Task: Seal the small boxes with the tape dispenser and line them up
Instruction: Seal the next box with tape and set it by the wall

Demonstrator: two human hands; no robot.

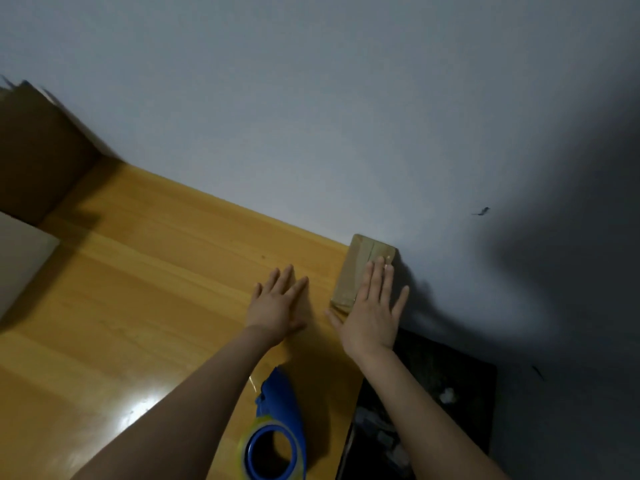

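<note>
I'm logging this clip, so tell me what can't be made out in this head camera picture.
All in the head view:
small box: near part of its top is hidden under the right hand; tape seam unclear.
tape dispenser: lower part cut off by the bottom edge.
large cardboard box: blurred, cut off by the left edge.
dark clutter at lower right: too dim to identify.

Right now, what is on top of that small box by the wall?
The right hand lies flat on the small box, fingers straight. Its uncovered left part carries nothing else; what the palm covers is hidden.
</note>
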